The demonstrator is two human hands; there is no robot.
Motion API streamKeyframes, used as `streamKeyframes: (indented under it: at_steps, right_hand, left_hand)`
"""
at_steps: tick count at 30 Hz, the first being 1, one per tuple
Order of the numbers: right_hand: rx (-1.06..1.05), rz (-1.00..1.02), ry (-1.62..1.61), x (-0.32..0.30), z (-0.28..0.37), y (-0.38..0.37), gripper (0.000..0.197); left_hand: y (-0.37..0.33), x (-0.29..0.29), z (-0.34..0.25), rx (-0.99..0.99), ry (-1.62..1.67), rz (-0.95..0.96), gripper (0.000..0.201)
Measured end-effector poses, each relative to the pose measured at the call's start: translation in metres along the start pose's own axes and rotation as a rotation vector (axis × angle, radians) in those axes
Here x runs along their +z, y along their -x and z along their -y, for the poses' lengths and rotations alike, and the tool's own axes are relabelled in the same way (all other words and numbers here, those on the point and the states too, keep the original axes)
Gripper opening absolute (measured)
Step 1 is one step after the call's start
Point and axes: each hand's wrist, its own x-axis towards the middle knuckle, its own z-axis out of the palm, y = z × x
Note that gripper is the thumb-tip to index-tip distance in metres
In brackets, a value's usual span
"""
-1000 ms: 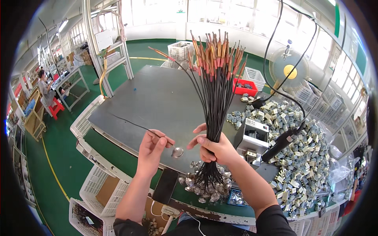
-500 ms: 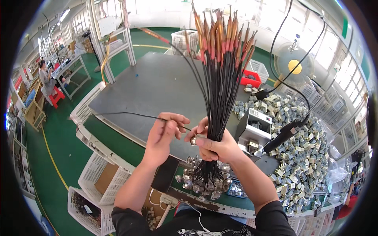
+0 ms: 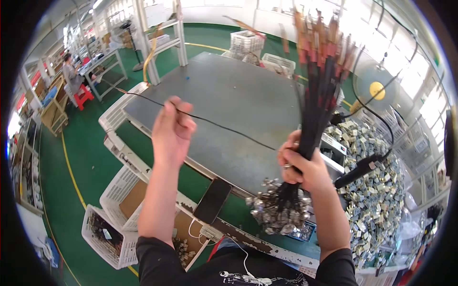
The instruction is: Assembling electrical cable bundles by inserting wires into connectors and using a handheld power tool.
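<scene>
My right hand [image 3: 307, 167] is wrapped round a thick upright bundle of black wires [image 3: 315, 114]. The upper wire ends have reddish and copper-brown sleeves; round silvery metal caps [image 3: 279, 209] hang in a cluster below the fist. A small metal cap [image 3: 287, 166] also shows at the fingers of this hand. From there a single black wire [image 3: 224, 127] stretches left across to my left hand [image 3: 174, 126], which is raised over the table's left part. Its somewhat blurred fingers are closed on that wire, and the copper-coloured wire end sticks out beyond them.
Below the hands is a grey metal tabletop [image 3: 229, 86]. Many small metal-and-plastic parts [image 3: 372, 190] are heaped at right, beside a black-handled tool [image 3: 355, 172] with a cord. A dark phone [image 3: 213, 200] lies on the near edge. White crates [image 3: 107, 238] stand lower left; a fan [image 3: 377, 90] is behind.
My hands have moved apart: the left went left and up along the single wire, drawing it straighter. The right carried the bundle to the right. The view has shifted too.
</scene>
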Motion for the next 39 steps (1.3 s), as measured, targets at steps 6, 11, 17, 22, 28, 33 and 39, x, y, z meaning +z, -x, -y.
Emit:
streamKeyframes:
  at_steps: [6,11,17,22,28,33,39]
  right_hand:
    - [-0.146,-0.127,-0.019,-0.028,0.007,-0.002,0.015]
    - [-0.146,-0.217,-0.116,-0.048,0.007,-0.008,0.014]
    - [-0.140,-0.227,-0.151,-0.052,0.004,-0.012,0.014]
    - [-0.127,-0.236,-0.162,-0.055,0.004,-0.015,0.014]
    - [-0.119,-0.222,-0.157,-0.058,0.003,-0.017,0.015]
    - [-0.116,-0.209,-0.154,-0.062,0.001,-0.016,0.017]
    - [-0.055,-0.168,-0.088,-0.063,-0.002,-0.007,0.018]
  left_hand:
    - [-0.024,-0.075,-0.054,0.153,0.106,-0.029,0.037]
    - [-0.018,-0.065,-0.050,0.202,0.081,0.086,0.039]
    - [-0.014,-0.056,-0.048,0.143,0.097,0.086,0.034]
    - [-0.015,-0.054,-0.043,0.082,0.138,0.126,0.031]
    - [-0.018,-0.053,-0.042,0.090,0.105,0.047,0.025]
    - [-0.017,-0.048,-0.042,0.102,0.009,-0.074,0.023]
    - [-0.013,-0.045,-0.047,0.173,-0.048,-0.184,0.025]
